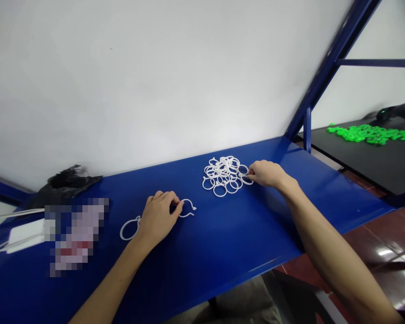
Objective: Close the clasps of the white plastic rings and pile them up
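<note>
My left hand rests on the blue table, fingers curled and pinching a white plastic ring that has a small tab. A second white ring lies just left of that hand, by the wrist. My right hand reaches to the right edge of a pile of several white rings, with its fingertips closed on one ring at the pile's rim.
A black crumpled bag lies at the back left near the wall. A white flat object with a cable and a blurred patch sit at the left. A black table with green pieces stands at the right, behind a blue frame post.
</note>
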### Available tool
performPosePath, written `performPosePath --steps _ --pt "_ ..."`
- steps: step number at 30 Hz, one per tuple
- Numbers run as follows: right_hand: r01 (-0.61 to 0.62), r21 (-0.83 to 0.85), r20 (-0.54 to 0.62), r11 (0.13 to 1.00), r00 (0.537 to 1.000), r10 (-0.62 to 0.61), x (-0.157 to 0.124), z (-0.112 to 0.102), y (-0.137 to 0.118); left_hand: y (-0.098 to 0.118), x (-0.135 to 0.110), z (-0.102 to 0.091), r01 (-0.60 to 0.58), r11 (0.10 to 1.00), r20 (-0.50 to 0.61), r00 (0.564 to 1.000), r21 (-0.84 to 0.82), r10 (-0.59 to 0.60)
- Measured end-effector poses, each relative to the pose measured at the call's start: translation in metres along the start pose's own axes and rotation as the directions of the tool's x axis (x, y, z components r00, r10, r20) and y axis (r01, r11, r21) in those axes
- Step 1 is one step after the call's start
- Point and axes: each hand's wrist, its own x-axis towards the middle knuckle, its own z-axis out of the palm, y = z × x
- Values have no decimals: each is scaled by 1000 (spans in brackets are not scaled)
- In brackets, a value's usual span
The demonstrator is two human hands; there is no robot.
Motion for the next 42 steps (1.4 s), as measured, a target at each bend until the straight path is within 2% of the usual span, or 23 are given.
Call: performPosePath --steps 3,11,24,33,36,39,40,42 --pt "26 44 13 999 1000 -27 2 3 -2 0 -1 1 -13 1000 -6 1000 3 13" --pt "9 82 -20 997 1000 -7 3 5 -5 1 -1 3 -32 999 -14 999 35 32" --pt "-44 60 -74 997 996 48 1 4 -10 3 -2 3 -20 1000 14 1000 7 20" --pt "-110 41 -154 993 981 115 -1 2 -8 0 -3 6 -97 995 29 995 -30 98" --pt "-137 47 -210 989 967 144 -2 1 -9 0 -3 6 -107 994 33 994 -35 108" --pt "-125 88 -342 988 928 148 -4 -1 -15 3 -2 5 -123 992 11 992 -34 123" --pt "-84 115 -400 990 908 124 -5 -2 -18 5 -2 5 -125 992 2 992 -35 126" --pt "86 179 -501 980 865 16 -10 -2 -27 8 -2 4 -127 991 -17 992 -38 126"
